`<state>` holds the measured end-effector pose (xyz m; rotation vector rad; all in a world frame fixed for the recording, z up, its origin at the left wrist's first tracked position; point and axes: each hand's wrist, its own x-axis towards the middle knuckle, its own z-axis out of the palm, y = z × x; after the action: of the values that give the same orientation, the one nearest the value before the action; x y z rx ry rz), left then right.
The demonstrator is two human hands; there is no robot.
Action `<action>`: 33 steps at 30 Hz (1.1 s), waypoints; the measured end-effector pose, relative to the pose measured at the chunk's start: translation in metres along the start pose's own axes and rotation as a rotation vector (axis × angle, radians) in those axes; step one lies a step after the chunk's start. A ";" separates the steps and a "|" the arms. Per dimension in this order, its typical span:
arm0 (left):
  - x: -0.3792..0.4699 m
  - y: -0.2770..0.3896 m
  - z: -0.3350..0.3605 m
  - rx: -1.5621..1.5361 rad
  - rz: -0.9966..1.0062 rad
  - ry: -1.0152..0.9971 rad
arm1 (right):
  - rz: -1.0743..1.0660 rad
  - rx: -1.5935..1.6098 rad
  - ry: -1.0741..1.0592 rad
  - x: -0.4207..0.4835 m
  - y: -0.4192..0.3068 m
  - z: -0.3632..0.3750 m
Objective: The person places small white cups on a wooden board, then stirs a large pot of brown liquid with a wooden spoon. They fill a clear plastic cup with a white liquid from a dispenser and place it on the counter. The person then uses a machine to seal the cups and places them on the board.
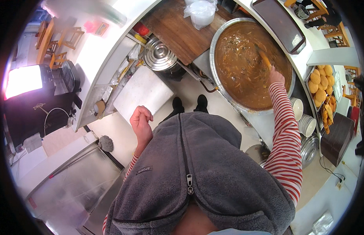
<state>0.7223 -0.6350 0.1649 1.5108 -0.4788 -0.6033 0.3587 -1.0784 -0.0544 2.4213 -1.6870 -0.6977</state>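
My right hand [277, 77] grips the wooden handle [265, 60] of a utensil whose far end is sunk in thick brown soup [243, 67]. The soup, with pale shreds in it, fills a wide round metal pot [213, 70] at the upper right. What shape the utensil's hidden end has, I cannot tell. My left hand [141, 122] is held at the left of my body with its fingers curled in, above the floor and near a white board or lid [143, 91], and nothing shows in it.
A wooden board [182, 35] bearing a white plastic bag [201, 14] adjoins the pot. Stacked bowls [307, 125] and a metal lid [309, 151] are by my right arm. Fried food [321, 83] lies beyond the counter's rim. A lidded steel pot [160, 54] stands near the left shelves.
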 end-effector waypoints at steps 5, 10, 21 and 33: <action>0.001 -0.005 0.000 -0.011 0.006 -0.004 | 0.073 0.087 -0.117 -0.025 0.033 0.046; 0.001 -0.006 0.003 0.007 -0.010 0.001 | 0.080 0.181 -0.142 -0.090 0.069 0.098; 0.004 -0.014 -0.002 -0.047 -0.023 -0.040 | 0.207 0.868 -0.198 -0.253 0.030 0.224; 0.002 -0.017 -0.006 -0.071 -0.027 -0.019 | 0.422 1.740 -0.630 -0.268 -0.073 0.043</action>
<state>0.7264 -0.6307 0.1474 1.4466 -0.4481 -0.6501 0.3284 -0.7995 -0.0356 2.1309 -4.0639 0.4654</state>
